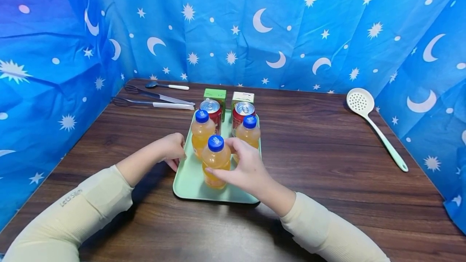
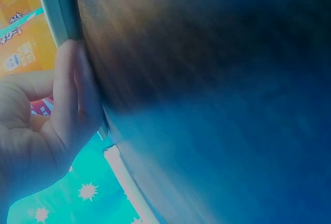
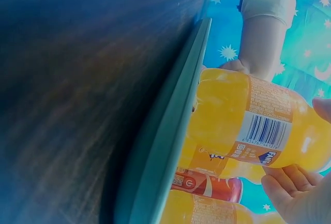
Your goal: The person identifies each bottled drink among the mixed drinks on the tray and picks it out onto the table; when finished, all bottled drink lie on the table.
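A light green tray stands on the wooden table. My right hand grips the front bottle of orange soda on the tray, with the thumb and fingers on opposite sides. Its barcode label faces the right wrist camera. By the tray's left edge, my left hand pinches the rim; the left wrist view shows its fingers against the outside. Two more orange soda bottles stand behind, one at the left and one at the right. All have blue caps.
Behind the bottles are two red cans, left and right, then a green box and a paler box. A spoon and two long-handled utensils lie back left. A skimmer lies at the right.
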`<action>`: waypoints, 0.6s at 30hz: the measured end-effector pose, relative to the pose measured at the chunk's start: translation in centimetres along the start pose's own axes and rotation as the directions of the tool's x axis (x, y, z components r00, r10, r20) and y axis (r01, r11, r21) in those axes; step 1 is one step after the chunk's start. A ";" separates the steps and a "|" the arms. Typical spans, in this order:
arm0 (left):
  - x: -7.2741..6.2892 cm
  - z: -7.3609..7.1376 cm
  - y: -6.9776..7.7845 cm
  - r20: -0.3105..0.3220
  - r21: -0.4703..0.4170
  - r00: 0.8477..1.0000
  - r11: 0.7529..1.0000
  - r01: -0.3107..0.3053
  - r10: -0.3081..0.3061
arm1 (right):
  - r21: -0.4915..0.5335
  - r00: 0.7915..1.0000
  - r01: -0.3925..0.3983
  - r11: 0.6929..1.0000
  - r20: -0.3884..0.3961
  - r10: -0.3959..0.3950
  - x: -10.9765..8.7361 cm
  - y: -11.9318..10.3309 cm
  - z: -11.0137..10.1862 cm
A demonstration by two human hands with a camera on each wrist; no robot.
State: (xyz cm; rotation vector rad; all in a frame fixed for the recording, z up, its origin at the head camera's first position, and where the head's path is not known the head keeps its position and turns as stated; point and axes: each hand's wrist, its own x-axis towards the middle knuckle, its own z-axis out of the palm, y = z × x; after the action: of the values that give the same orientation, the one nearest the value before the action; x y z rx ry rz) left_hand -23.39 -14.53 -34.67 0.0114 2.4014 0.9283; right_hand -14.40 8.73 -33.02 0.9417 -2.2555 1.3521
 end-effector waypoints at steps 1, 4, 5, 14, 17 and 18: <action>0.0 0.0 0.0 0.001 0.002 1.000 1.000 0.000 0.000 | -0.002 1.000 0.000 1.000 -0.002 0.000 0.0 0.0 0.0; 0.0 0.0 0.0 0.002 0.001 1.000 1.000 0.000 0.000 | 0.002 1.000 0.008 1.000 -0.012 -0.008 -0.1 0.1 -0.1; 0.0 0.0 0.0 0.003 0.003 1.000 1.000 -0.003 0.003 | 0.003 1.000 0.009 1.000 -0.013 -0.009 -0.1 0.1 -0.2; 0.1 -0.1 0.0 0.009 -0.009 1.000 1.000 0.002 -0.002 | 0.043 1.000 -0.008 0.999 -0.018 0.009 -0.1 -1.2 -0.8; 0.2 -0.1 -0.1 0.007 -0.004 1.000 1.000 0.013 -0.013 | 0.043 1.000 0.007 0.999 -0.024 -0.006 0.0 -2.7 -1.4; 0.2 -0.1 -0.1 0.007 -0.004 1.000 1.000 0.015 -0.015 | 0.039 1.000 0.015 0.999 -0.027 -0.014 0.1 -3.2 -1.5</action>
State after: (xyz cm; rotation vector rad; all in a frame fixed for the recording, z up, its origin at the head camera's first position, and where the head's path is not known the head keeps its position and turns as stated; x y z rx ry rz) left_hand -23.61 -14.59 -34.79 -0.0048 2.3903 0.9246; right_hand -12.32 9.02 -30.19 0.9455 -2.2063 1.3990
